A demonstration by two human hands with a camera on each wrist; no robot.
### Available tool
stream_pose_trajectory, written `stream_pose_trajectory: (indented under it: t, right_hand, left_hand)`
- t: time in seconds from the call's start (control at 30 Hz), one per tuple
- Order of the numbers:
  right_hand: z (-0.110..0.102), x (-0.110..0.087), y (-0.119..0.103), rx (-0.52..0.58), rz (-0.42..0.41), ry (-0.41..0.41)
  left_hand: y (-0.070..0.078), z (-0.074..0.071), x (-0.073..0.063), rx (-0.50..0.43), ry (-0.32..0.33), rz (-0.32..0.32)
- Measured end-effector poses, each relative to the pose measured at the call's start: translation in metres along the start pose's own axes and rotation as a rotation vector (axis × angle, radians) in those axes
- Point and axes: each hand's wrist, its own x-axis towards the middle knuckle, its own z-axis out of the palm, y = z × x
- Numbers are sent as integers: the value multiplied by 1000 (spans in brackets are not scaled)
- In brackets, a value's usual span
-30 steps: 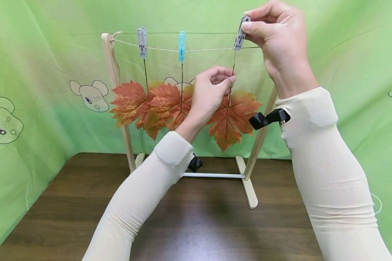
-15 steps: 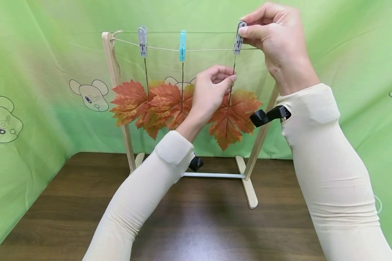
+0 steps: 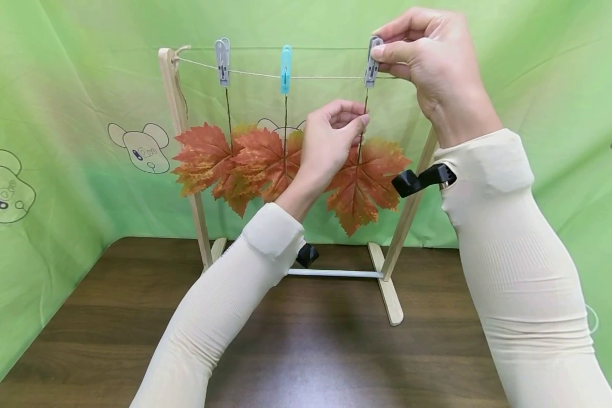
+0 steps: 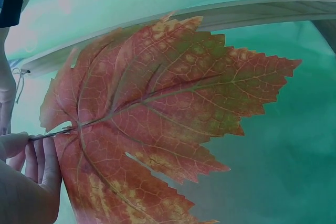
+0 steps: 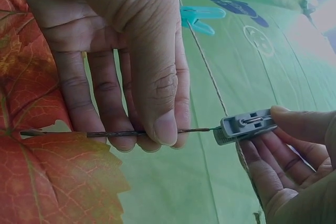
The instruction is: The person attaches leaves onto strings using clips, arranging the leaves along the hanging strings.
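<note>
In the head view my left hand (image 3: 331, 139) pinches the thin brown stem of an orange-red maple leaf (image 3: 359, 190). The leaf (image 4: 152, 98) hangs below those fingers and fills much of the left wrist view. Higher up, my right hand (image 3: 438, 68) pinches the upper end of a grey clothespin (image 3: 372, 62). Seen from the right wrist, the clothespin (image 5: 247, 124) sits at the string (image 5: 207, 69), with the stem's tip (image 5: 197, 130) at its mouth. Whether it bites both cannot be told.
Another grey clothespin (image 3: 222, 62) and a turquoise clothespin (image 3: 285, 69) hold two more maple leaves (image 3: 204, 158) on the string at left. The string spans a wooden frame (image 3: 196, 224) with a white bottom bar (image 3: 336, 273), standing on a brown table (image 3: 306, 351). Green cloth (image 3: 71, 73) surrounds it.
My right hand has lowered the grey clothespin slightly and shifted it left, and it now stands more upright at the string. The left hand keeps its pinch on the stem, almost still.
</note>
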Motion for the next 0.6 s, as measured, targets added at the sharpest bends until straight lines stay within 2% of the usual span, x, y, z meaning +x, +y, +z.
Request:
stream_pose_trajectory:
  t: [0.6]
  right_hand:
    - [-3,0,1,-65,78,-1]
  left_hand:
    - [-1,-1,3,12,5,-6]
